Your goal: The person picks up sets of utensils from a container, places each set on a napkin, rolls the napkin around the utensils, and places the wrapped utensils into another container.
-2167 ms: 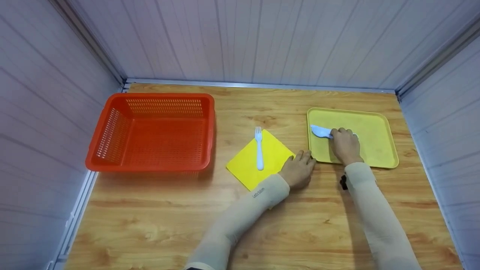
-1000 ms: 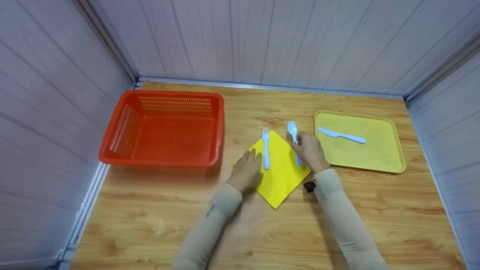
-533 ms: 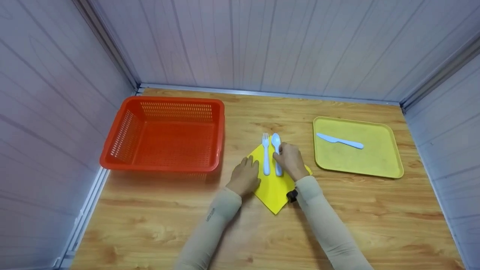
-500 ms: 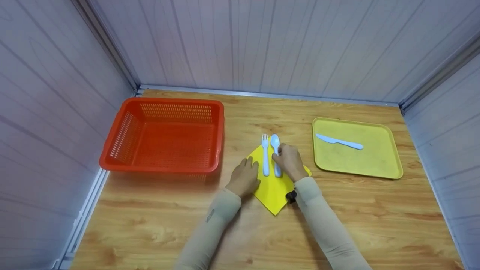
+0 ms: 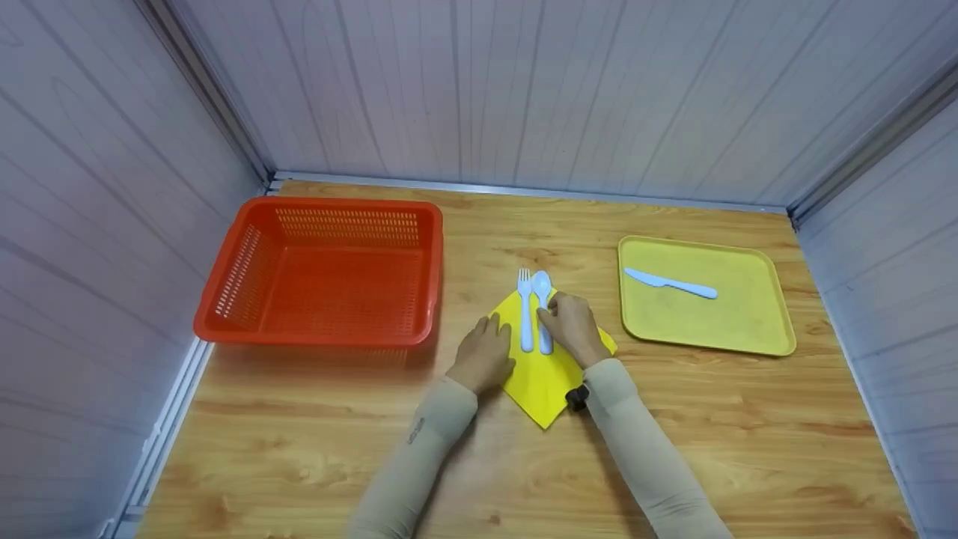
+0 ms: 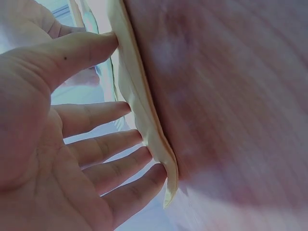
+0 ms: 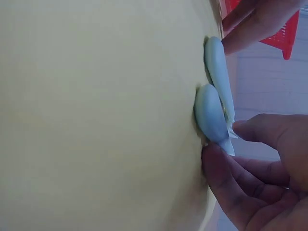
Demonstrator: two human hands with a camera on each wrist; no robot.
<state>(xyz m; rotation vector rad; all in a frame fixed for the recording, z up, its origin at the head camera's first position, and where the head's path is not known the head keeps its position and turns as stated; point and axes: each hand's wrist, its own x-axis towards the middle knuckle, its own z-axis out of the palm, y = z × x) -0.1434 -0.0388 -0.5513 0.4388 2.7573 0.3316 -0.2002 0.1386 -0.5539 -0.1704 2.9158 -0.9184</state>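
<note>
A folded yellow napkin (image 5: 545, 393) lies cornerwise on the table, with a pale plastic fork (image 5: 526, 322) upright along it. Close beside the fork, on its right, is a matching spoon (image 5: 542, 284). My right hand (image 5: 575, 326) pinches the spoon; the right wrist view shows thumb and fingers around the spoon handle (image 7: 211, 110), beside the fork handle (image 7: 217, 62). At the napkin's left edge rests my left hand (image 5: 483, 355), fingers extended, and the left wrist view has its fingertips touching the napkin edge (image 6: 139, 96).
A red basket (image 5: 314, 338) with slotted sides stands to the left. On the right a yellow tray (image 5: 711, 326) carries a pale plastic knife (image 5: 672, 284). Panel walls (image 5: 486, 90) enclose the wooden table (image 5: 711, 434) at the back and both sides.
My right hand let go of the knife on the tray, took the spoon and brought it left, beside the fork. My left hand moved from near the tray to the napkin's left edge.
</note>
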